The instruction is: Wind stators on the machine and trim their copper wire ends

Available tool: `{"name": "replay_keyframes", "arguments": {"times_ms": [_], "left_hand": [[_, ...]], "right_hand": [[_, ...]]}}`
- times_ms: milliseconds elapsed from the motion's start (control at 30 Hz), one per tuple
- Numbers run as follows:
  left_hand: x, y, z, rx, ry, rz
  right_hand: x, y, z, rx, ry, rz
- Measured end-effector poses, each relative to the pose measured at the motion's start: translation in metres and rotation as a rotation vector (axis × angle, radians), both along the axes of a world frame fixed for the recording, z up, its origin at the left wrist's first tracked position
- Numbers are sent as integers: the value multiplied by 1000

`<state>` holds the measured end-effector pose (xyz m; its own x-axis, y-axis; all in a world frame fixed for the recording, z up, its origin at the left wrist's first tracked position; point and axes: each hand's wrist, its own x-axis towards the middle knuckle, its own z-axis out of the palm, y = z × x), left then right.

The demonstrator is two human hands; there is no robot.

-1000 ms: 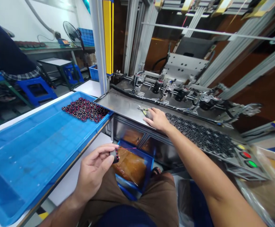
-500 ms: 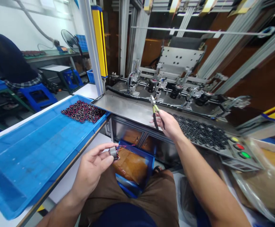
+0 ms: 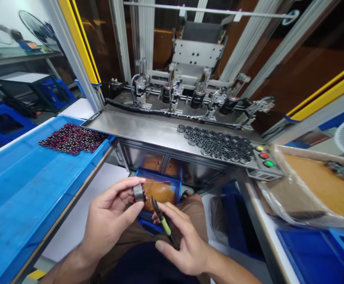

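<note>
My left hand point(image 3: 113, 215) pinches a wound motor stator point(image 3: 138, 193) between thumb and fingers. The stator has a grey metal ring with dark edges, and a thin red wire point(image 3: 160, 182) sticks out from it to the right. Close by on the right, my right hand point(image 3: 184, 240) is wrapped around a pair of cutting pliers point(image 3: 165, 224) with green and black handles. The pliers' dark tip points up toward the stator, a short gap away from it. Below both hands lies a blue bin point(image 3: 176, 189) lined with brown material.
A blue tray point(image 3: 21, 173) at left holds a pile of wound stators point(image 3: 73, 138). Many black ring parts point(image 3: 219, 144) cover the right of the metal ledge point(image 3: 130, 128). Behind stands a machine with clamps point(image 3: 197, 98). A button box point(image 3: 265, 157) and plastic-lined carton point(image 3: 311, 173) are at right.
My right hand has brought the pliers down from above the metal ledge to beside the stator. My left hand still holds the stator. The view has turned to the right.
</note>
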<state>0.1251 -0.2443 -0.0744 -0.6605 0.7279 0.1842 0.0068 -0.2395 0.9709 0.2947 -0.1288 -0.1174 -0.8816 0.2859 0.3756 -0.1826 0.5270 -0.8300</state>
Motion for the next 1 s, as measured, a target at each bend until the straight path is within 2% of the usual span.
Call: {"name": "replay_keyframes", "arguments": {"times_ms": [200, 433, 667, 767, 867, 1000], "left_hand": [[0, -6, -1, -12, 8, 6], [-1, -12, 4, -25, 9, 16], [-2, -10, 0, -26, -6, -3], [-4, -12, -3, -16, -4, -17], [-5, -13, -4, 39, 46, -17], [-3, -14, -3, 70, 192, 64]], "right_hand": [[-11, 3, 4, -20, 89, 46], [-17, 0, 7, -29, 89, 85], [-16, -1, 1, 77, 81, 27], [-13, -2, 0, 53, 71, 19], [-13, -1, 5, 28, 76, 17], [-16, -1, 12, 42, 114, 46]]}}
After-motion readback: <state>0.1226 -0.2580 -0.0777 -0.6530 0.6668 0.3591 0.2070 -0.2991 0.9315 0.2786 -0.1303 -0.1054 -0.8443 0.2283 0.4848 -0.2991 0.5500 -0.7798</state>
